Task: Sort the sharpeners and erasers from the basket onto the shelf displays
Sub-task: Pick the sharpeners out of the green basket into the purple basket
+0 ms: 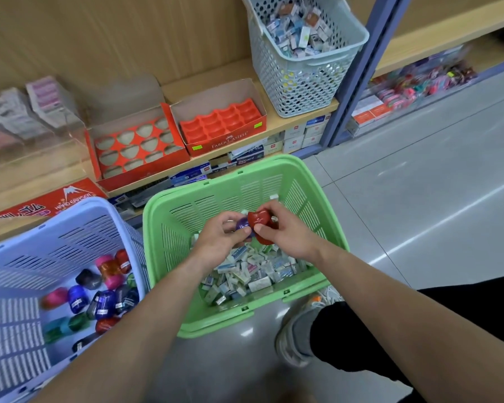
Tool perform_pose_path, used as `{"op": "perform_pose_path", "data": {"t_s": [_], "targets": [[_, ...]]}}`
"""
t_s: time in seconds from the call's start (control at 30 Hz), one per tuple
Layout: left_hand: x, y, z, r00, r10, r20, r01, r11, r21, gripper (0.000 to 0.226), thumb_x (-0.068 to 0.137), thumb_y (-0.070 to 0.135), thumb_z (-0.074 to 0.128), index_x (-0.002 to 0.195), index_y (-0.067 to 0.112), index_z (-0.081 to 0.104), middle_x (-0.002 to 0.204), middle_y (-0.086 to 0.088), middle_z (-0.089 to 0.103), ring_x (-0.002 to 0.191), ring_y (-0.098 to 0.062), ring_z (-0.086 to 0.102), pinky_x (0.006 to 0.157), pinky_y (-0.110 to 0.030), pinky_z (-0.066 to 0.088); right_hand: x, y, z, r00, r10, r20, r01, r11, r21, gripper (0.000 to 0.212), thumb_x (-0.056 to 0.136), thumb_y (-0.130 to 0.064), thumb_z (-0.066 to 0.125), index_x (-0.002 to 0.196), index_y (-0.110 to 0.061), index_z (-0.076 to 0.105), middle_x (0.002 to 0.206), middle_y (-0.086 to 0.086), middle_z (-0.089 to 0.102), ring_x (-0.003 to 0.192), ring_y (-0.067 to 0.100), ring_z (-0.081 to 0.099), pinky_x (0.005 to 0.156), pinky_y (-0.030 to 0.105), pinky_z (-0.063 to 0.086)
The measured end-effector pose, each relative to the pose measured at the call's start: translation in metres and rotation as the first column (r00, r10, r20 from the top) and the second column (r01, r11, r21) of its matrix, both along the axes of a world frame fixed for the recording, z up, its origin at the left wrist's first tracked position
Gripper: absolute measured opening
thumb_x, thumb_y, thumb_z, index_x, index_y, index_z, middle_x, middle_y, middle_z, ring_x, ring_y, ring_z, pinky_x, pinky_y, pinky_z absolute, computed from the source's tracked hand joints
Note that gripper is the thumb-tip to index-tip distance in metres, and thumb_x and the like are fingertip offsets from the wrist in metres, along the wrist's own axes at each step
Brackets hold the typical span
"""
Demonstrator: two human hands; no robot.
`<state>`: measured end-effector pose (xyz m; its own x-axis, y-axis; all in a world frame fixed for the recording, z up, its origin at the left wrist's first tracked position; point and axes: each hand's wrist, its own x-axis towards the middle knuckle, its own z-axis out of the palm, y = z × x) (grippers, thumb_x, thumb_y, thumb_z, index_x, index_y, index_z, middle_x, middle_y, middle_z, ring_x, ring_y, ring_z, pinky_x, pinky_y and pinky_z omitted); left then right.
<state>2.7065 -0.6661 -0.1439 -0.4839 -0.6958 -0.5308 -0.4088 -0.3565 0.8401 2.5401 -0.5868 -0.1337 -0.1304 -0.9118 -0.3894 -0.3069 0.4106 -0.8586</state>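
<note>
A green basket (163, 228) stands on the floor with several wrapped erasers (253, 271) heaped in it. Both my hands are inside it, above the heap. My left hand (220, 232) holds a purple sharpener (242, 223). My right hand (285, 229) grips a red sharpener (261, 221), and the two sharpeners touch. On the shelf sit a red display box with hollow slots (137, 146) and a Faber-Castell box with a red tray (221, 120).
A lilac basket (70, 228) at the left holds several coloured sharpeners (102, 298). A grey basket (306, 80) of small boxed items stands on the shelf at the right. A blue shelf post (358, 80) rises beside it. My shoe (294, 335) is by the green basket.
</note>
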Motion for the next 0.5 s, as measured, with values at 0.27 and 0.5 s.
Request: {"op": "perform_pose_path", "data": {"t_s": [0.27,0.5], "targets": [[-0.016,-0.002,-0.001,0.992,0.003,-0.124,0.014,0.991,0.13,0.035,0.091,0.004,0.067,0.125,0.013,0.067,0.114,-0.006,0.075,0.099,-0.019,0.074,0.089,-0.03,0.059,-0.027,-0.001,0.009,0.998,-0.047,0.037,0.046,0.999,0.026,0.061,0.075,-0.051,0.075,0.127,-0.023,0.059,0.114,-0.002,0.068,0.104,0.015,0.067,0.098,0.04,0.055],[-0.056,-0.004,0.004,0.989,-0.024,-0.144,0.031,0.998,0.046,0.025,0.093,0.01,0.068,0.117,0.018,0.068,0.109,0.0,0.076,0.094,-0.016,0.075,0.081,-0.025,0.059,-0.064,0.005,0.034,0.984,-0.137,-0.112,0.121,0.983,-0.137,0.013,0.095,-0.03,0.068,0.105,-0.022,0.065,0.092,-0.003,0.068,0.081,0.009,0.066,0.076,0.027,0.056]]}}
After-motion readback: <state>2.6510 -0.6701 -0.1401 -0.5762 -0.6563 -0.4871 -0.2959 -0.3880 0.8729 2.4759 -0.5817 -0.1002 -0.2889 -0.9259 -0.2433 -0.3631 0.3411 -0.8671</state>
